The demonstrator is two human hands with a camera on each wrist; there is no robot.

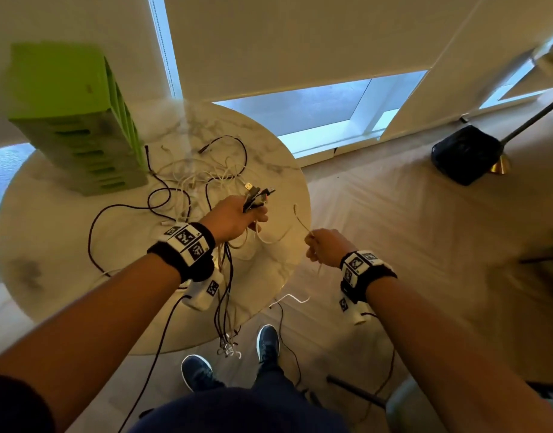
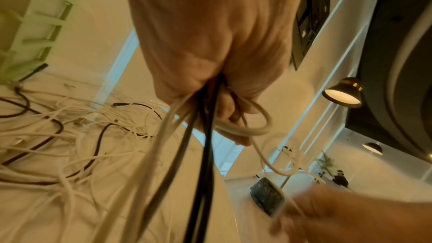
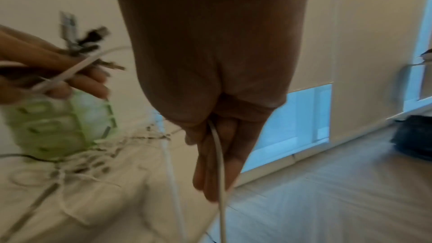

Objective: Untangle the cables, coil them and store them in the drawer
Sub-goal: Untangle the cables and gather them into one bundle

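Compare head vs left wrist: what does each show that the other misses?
Head only: the person's shoes, and the bundle's loose ends dangling past the table edge toward the floor; plug ends sticking up out of the left hand.

Left wrist only: two lit hanging lamps, and the underside of the grip, fingers curled round dark and white cables with one white cable looped below.

Both: the left hand holding the bundle, the right hand pinching a white cable, the tangle on the table, the green drawer unit.
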